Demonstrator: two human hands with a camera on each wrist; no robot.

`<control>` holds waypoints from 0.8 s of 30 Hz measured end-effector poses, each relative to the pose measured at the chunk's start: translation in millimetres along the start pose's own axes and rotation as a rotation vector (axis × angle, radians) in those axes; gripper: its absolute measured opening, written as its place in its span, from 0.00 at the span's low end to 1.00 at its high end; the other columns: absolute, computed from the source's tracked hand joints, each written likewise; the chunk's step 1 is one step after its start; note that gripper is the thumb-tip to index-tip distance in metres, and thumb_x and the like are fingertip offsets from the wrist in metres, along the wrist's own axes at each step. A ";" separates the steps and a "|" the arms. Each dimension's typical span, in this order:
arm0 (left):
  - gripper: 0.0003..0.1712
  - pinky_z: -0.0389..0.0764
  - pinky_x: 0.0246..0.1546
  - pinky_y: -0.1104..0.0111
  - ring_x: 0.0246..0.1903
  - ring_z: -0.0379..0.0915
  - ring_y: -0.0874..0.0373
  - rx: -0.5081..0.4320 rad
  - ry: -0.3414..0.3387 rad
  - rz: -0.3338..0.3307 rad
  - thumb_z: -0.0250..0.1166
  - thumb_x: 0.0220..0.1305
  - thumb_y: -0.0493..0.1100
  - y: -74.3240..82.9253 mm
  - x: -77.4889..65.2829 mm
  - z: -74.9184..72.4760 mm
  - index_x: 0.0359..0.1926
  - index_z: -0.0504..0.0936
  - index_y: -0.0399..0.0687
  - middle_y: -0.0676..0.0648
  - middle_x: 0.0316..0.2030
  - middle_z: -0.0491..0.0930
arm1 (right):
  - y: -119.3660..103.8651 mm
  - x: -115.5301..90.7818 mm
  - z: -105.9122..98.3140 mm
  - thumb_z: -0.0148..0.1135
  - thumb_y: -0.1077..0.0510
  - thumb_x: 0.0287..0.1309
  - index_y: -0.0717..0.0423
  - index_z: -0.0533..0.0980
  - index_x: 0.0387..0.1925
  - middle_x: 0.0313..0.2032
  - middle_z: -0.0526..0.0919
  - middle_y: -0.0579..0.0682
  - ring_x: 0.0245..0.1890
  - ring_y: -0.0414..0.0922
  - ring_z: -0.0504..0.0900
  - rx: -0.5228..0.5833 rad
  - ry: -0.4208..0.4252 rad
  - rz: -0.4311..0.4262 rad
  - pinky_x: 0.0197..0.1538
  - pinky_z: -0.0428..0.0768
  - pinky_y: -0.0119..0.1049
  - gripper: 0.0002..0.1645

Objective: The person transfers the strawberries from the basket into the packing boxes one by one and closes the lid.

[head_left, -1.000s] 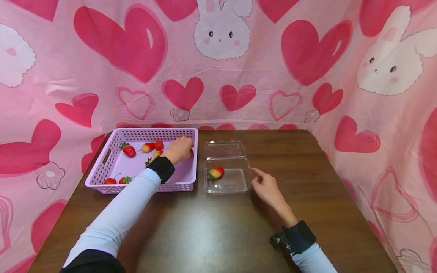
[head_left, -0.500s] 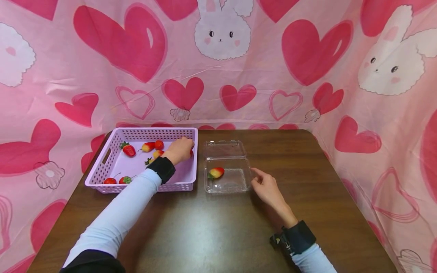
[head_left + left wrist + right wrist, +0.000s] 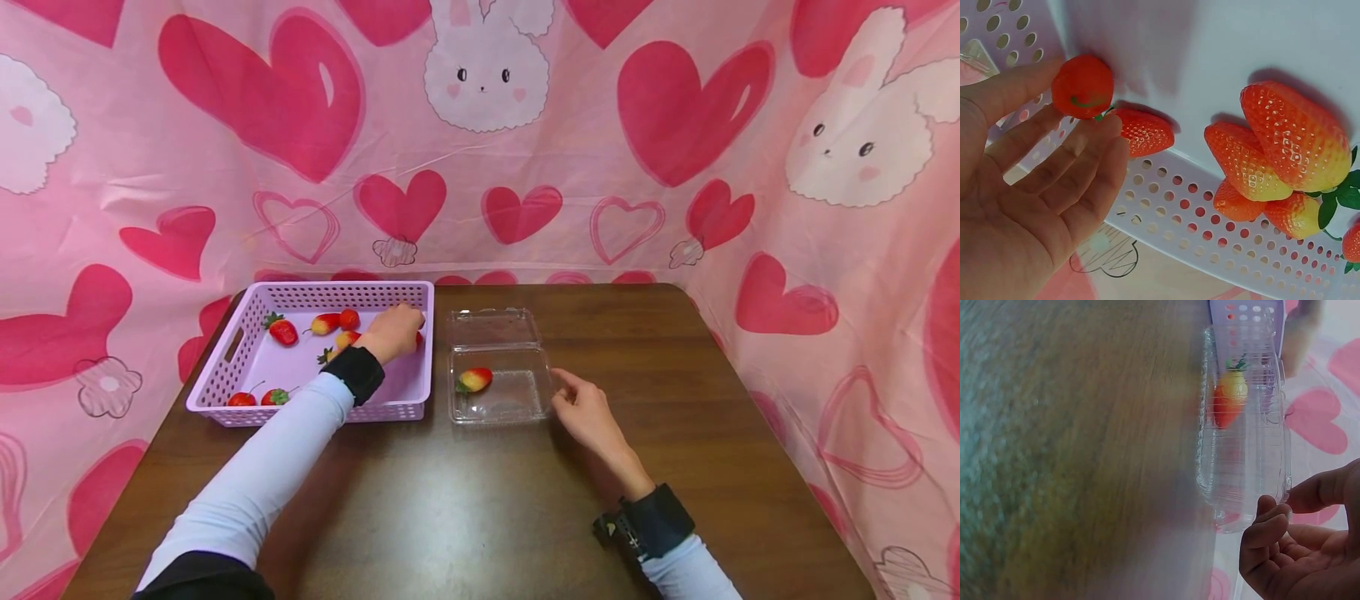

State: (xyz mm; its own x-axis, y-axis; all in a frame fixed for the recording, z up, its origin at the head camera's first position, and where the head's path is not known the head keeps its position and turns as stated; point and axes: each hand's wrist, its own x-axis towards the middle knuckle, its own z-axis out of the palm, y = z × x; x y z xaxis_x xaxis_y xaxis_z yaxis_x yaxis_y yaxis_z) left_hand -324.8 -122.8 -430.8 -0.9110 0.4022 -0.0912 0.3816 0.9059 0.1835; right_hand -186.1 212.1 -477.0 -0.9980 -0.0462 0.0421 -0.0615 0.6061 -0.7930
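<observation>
My left hand [image 3: 392,332] reaches down into the right side of a lilac plastic basket [image 3: 405,411]. In the left wrist view, its thumb and forefinger pinch a small, smooth, round red fruit [image 3: 1083,86] with a bit of green on it; its exact kind is unclear. A red strawberry [image 3: 1147,133] lies just past the fingertips. My right hand [image 3: 594,421] holds the right edge of an open clear plastic clamshell [image 3: 517,396] between thumb and curled fingers. Inside its near half, towards the left, lies one red and yellow strawberry [image 3: 475,380].
Several more strawberries lie in the basket, including a red one [image 3: 282,330] at far left and red-yellow ones [image 3: 1297,137] in a cluster. A red cherry [image 3: 242,399] with a stem sits at the front wall. The brown wooden table [image 3: 480,517] ends at a pink printed curtain [image 3: 495,158].
</observation>
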 end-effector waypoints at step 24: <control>0.03 0.84 0.44 0.48 0.38 0.82 0.39 0.000 -0.049 -0.010 0.66 0.64 0.32 2.3 -0.2 -1.3 0.38 0.85 0.38 0.35 0.38 0.85 | 0.5 -0.8 -1.7 0.56 0.66 0.67 0.62 0.75 0.68 0.29 0.78 0.51 0.24 0.46 0.73 0.019 -0.015 0.003 0.29 0.72 0.36 0.29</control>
State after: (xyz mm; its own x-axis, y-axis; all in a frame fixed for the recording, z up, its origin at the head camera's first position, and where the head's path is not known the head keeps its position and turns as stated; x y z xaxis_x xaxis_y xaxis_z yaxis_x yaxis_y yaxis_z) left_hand -324.0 -120.9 -429.1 -0.9061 0.3987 -0.1411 0.3721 0.9101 0.1824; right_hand -185.4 213.9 -476.3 -0.9980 -0.0559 0.0308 -0.0580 0.5908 -0.8047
